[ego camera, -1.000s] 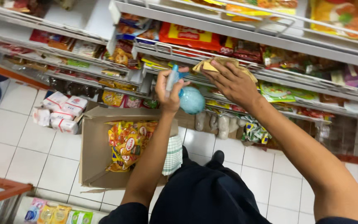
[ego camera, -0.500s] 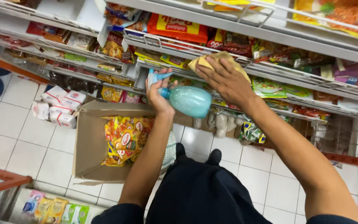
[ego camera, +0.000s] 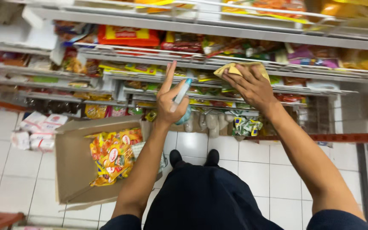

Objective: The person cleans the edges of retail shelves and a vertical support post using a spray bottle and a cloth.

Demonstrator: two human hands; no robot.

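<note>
Yellow cloth (ego camera: pixel 235 69) sits pressed flat on the front edge of a grey shelf (ego camera: pixel 303 72), under my right hand (ego camera: pixel 252 87), at about one o'clock in my view. Its fingers (ego camera: pixel 237 79) are spread over it, tips pointing toward eleven o'clock, palm down on the fabric. The cloth's long side runs along the shelf lip, from nine to three o'clock, so the hand lies across it rather than along it.

My left hand (ego camera: pixel 171 100) is raised just beside, at about nine o'clock from the cloth and a little lower. It grips a pale blue spray bottle (ego camera: pixel 180 96); the thumb and lower fingers curl round its neck while the index and middle fingers stick up straight. The bottle's body hangs behind the hand, mostly hidden.

Down at seven o'clock an open cardboard box (ego camera: pixel 71 164) of yellow snack packets (ego camera: pixel 111 155) stands on the tiled floor (ego camera: pixel 243 157).
</note>
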